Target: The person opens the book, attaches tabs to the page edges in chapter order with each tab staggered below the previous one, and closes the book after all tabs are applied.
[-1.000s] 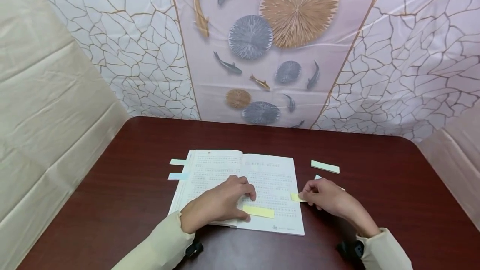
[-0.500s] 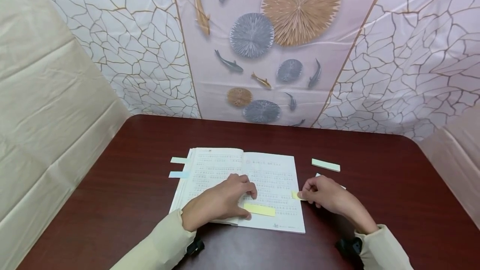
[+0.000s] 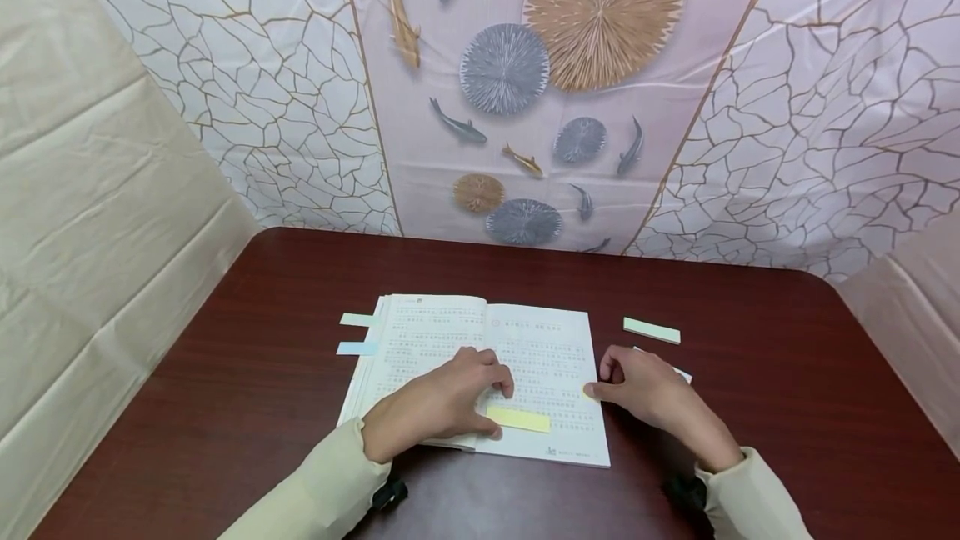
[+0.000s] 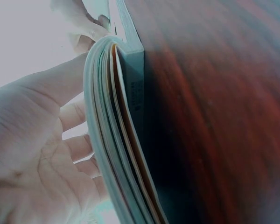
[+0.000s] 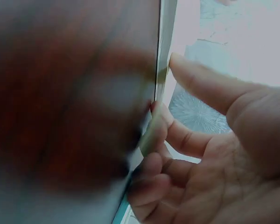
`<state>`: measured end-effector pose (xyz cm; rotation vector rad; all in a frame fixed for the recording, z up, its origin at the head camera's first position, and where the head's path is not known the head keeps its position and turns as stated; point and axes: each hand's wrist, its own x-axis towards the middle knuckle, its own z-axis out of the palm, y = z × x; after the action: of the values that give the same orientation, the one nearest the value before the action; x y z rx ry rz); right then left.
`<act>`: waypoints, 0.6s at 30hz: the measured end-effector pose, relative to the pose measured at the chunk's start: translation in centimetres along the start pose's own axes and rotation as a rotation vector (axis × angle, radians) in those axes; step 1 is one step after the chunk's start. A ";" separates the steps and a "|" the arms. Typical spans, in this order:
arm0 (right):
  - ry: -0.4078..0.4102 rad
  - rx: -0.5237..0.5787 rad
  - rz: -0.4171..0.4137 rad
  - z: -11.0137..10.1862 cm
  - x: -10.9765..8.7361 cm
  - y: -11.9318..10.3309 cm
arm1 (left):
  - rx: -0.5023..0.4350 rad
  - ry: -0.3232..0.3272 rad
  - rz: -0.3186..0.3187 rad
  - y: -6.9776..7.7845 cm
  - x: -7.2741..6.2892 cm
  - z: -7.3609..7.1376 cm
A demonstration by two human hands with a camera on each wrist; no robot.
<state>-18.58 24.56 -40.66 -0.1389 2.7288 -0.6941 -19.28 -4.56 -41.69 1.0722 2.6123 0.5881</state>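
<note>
An open book (image 3: 540,348) with printed pages lies on the dark red-brown table. In the head view my left hand (image 3: 450,394) rests on its lower middle, fingers bent loosely, with the thumb beside a yellow sticky-note pad (image 3: 519,419) on the right page. My right hand (image 3: 645,382) is at the right edge of the book. Its thumb presses a yellow sticky tab (image 3: 587,391), mostly covered by the thumb. The right wrist view shows the thumb (image 5: 196,77) extended against the page edge, apart from the curled fingers.
Two sticky tabs, pale green (image 3: 356,319) and light blue (image 3: 357,348), stick out from the book's left edge. A green pad (image 3: 652,330) lies right of the book. Another pale pad (image 3: 683,375) is mostly hidden behind my right hand. A patterned cloth (image 3: 517,148) hangs behind the table (image 3: 300,273).
My right hand has shifted slightly left; it pinched the yellow tab before, and now its thumb presses the tab at the page edge with the index finger lifted away. The left hand stays put.
</note>
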 end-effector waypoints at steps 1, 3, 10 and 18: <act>-0.009 0.006 -0.006 0.0 0.1 -0.1 | 0.001 0.002 0.001 0.0 0.0 0.0; -0.026 0.034 -0.021 -0.1 0.2 -0.1 | -0.011 0.004 0.005 0.0 0.0 0.1; -0.038 0.090 -0.059 0.0 0.6 0.3 | 0.001 0.002 0.010 0.1 -0.2 -0.2; -0.056 0.079 -0.076 0.1 0.5 0.5 | -0.012 0.003 0.017 0.0 0.0 0.0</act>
<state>-19.08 24.84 -41.08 -0.2408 2.6500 -0.8060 -19.24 -4.58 -41.68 1.0915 2.6010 0.6089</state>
